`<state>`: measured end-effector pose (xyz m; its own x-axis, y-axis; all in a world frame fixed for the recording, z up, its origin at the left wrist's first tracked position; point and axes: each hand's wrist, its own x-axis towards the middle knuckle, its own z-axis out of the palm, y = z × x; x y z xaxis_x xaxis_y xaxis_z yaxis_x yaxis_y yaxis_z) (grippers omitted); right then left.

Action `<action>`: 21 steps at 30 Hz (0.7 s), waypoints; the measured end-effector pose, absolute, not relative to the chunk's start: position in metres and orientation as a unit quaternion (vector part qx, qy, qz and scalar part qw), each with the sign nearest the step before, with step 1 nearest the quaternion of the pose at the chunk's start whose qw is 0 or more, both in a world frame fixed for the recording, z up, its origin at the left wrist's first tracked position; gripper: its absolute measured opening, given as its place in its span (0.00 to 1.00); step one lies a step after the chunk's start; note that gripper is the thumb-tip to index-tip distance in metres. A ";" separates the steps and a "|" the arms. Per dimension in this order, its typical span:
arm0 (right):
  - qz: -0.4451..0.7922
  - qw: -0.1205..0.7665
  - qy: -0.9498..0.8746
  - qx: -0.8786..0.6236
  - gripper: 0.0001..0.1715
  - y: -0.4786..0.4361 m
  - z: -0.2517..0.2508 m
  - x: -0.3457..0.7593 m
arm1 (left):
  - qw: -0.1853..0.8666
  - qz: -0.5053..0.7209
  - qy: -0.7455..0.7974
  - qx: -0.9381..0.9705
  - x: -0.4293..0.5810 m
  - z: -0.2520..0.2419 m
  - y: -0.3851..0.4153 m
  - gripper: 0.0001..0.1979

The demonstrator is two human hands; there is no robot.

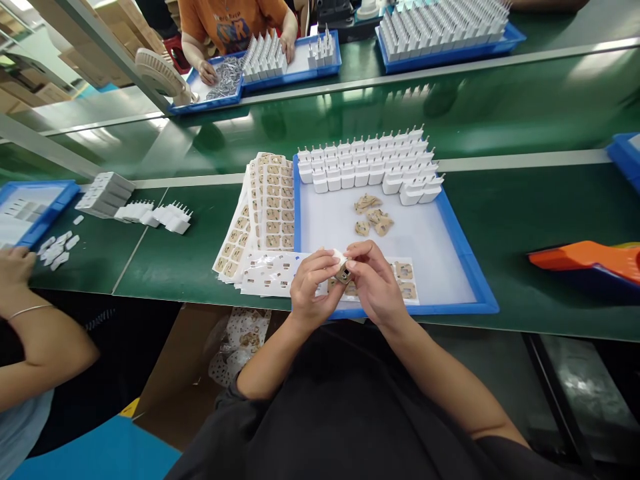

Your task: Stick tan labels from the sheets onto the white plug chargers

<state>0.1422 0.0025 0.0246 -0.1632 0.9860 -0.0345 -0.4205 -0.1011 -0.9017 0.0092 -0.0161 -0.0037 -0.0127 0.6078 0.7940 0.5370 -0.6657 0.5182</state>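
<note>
A white plug adapter (341, 260) with a brown sticker on its end is held between both hands, above the front edge of a blue-rimmed tray (467, 260). My left hand (315, 283) grips its left side with bent fingers. The thumb and fingers of my right hand (375, 280) pinch it from the right. Beneath the hands lies a sticker sheet (406, 272) with brown labels, partly covered. Farther back in the tray are crumpled brown scraps (379, 222) and rows of white plug adapters (360, 163) with pins upward.
Left of the tray are stacked sticker sheets (273, 207) and a mostly peeled sheet (267, 273). An orange-handled tool (590, 257) lies at right. Co-workers sit at left and across the line. White plugs (155, 215) stand at left; a cardboard box (175, 373) is below.
</note>
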 end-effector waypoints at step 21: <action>0.373 0.501 -0.720 -0.303 0.02 0.026 0.032 0.192 | 0.244 0.613 0.495 0.566 0.001 -0.004 -0.017 0.24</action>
